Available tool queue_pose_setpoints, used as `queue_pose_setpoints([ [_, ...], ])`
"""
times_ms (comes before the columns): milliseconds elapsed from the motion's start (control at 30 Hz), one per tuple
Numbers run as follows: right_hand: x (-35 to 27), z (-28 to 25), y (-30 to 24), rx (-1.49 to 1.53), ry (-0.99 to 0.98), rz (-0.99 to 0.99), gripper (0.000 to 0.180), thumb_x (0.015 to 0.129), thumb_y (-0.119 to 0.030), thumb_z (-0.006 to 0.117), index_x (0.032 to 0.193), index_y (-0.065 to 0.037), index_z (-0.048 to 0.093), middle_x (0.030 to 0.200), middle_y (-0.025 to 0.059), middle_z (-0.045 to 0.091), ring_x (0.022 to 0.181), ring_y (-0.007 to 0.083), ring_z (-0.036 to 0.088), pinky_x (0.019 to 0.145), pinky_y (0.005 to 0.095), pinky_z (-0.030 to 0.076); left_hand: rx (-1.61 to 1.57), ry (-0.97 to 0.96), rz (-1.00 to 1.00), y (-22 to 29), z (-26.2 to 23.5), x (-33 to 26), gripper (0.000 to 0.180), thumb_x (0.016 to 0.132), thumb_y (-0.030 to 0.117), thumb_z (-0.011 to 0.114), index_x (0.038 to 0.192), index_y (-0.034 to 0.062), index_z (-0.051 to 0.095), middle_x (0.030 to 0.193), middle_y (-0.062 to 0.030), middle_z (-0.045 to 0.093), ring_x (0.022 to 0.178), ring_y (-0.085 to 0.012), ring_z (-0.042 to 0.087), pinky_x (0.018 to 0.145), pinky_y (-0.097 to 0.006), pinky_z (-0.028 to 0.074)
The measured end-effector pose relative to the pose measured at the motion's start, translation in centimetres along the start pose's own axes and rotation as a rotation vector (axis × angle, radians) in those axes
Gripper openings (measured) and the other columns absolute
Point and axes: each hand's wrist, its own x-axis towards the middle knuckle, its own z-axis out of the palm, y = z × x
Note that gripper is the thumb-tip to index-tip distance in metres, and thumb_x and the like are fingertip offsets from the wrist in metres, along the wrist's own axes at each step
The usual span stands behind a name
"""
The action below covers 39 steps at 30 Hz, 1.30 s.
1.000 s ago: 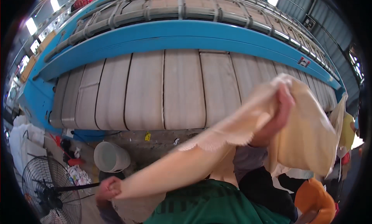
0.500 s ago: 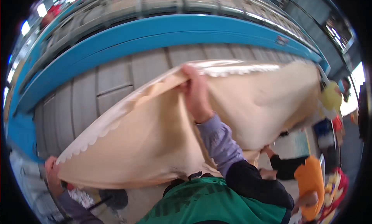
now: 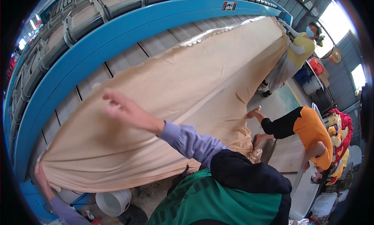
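Note:
A large beige sheet (image 3: 187, 92) with a scalloped edge lies spread along the grey feed belts (image 3: 97, 79) of a long blue machine (image 3: 117, 34). My left hand (image 3: 41, 177) grips the sheet's near corner at the lower left. My right hand (image 3: 117, 105) is blurred; its fingers are apart, it holds nothing, and it hovers over the middle of the sheet. My right sleeve is striped blue under a dark and green garment.
A person in a yellow top (image 3: 300, 50) stands at the sheet's far end. Another person in an orange top (image 3: 311, 133) bends by a table at the right, hands near the sheet's hanging edge. A white bucket (image 3: 113, 201) stands on the floor below.
The sheet, bunched high in my right hand a second ago, now lies stretched flat over the belts. My right hand has let it go and swung left.

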Motion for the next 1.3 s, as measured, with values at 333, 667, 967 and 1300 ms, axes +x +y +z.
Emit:
queue_pose_setpoints([
  [333,-3.2,1.2,7.7,-1.164,-0.234,-0.377,0.08,0.079,-0.063,0.054,0.138,-0.011,0.038,0.142,0.0157,0.036,0.135,0.0334,0.027,0.107,0.0578,0.018,0.766,0.102,0.498,3.3,0.4,-0.7,0.031,0.091,0.024,0.052,0.108,0.0005,0.062,0.106,-0.0185,0.061,0.098,-0.0288,0.056,0.086,-0.034,0.042],
  [667,7.9,6.7,6.2,-1.239,-0.077,-0.237,0.057,0.086,-0.046,0.051,0.126,-0.006,0.047,0.138,0.0154,0.039,0.132,0.0256,0.031,0.106,0.0449,0.027,-0.223,-0.103,-0.617,-0.5,22.0,-34.7,0.056,0.081,0.016,0.067,0.128,-0.0029,0.044,0.128,-0.0089,0.048,0.113,-0.017,0.047,0.097,-0.029,0.037],
  [967,-8.2,2.8,-0.5,-0.846,0.093,-0.572,0.017,0.083,-0.014,0.06,0.097,-0.006,0.062,0.107,0.0151,0.06,0.105,0.0323,0.056,0.09,0.0441,0.045,-0.56,-0.169,-0.323,-2.2,21.2,-31.8,0.056,0.089,0.03,0.055,0.132,-0.0033,0.042,0.136,-0.0146,0.042,0.123,-0.0232,0.041,0.106,-0.034,0.028],
  [1300,-34.7,-1.7,0.7,-0.562,0.183,0.666,0.017,0.088,-0.012,0.055,0.103,-0.006,0.061,0.092,0.0137,0.064,0.081,0.028,0.063,0.072,0.0356,0.05,-0.306,-0.38,-0.269,-8.4,29.3,-40.1,0.062,0.089,0.038,0.058,0.132,-0.0036,0.043,0.136,-0.0182,0.043,0.125,-0.0269,0.04,0.107,-0.037,0.028],
])
